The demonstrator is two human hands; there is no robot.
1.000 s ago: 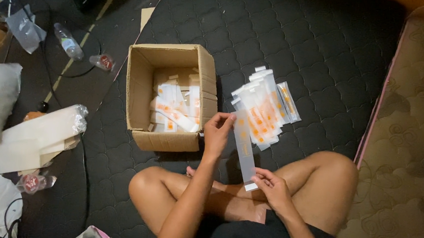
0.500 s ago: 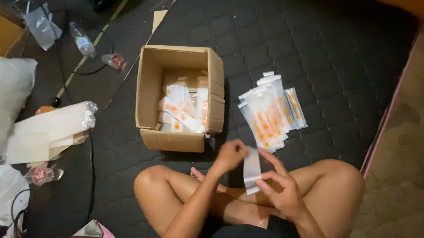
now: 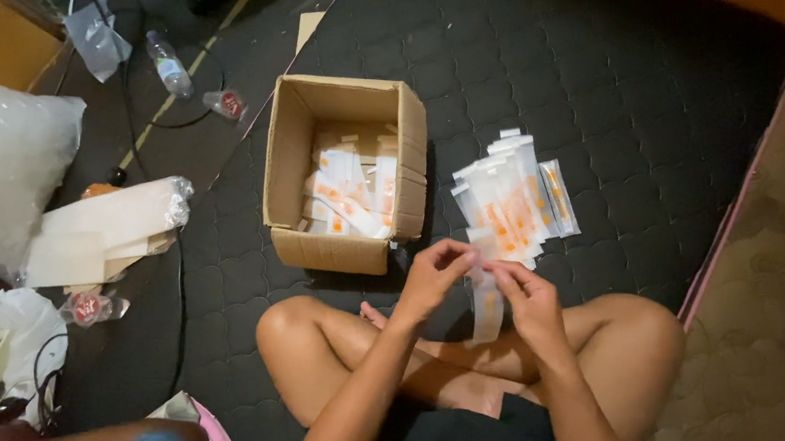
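Observation:
I sit cross-legged on a dark quilted mat. My left hand (image 3: 433, 274) and my right hand (image 3: 529, 302) both pinch one long clear packet with an orange stripe (image 3: 486, 312), held upright above my legs. Just beyond my hands lies a fanned pile of the same packets (image 3: 512, 197) on the mat. To the left of it stands an open cardboard box (image 3: 289, 149) with more packets heaped inside.
At the left are a white plastic-wrapped bundle (image 3: 106, 228), a clear bag of white filling (image 3: 5, 166), a plastic bottle (image 3: 169, 64), cables and small wrapped items. A beige mattress edge (image 3: 775, 275) runs along the right.
The packet, held out long between my spread hands, has been drawn in; both hands have come together on its upper end. The camera has shifted slightly.

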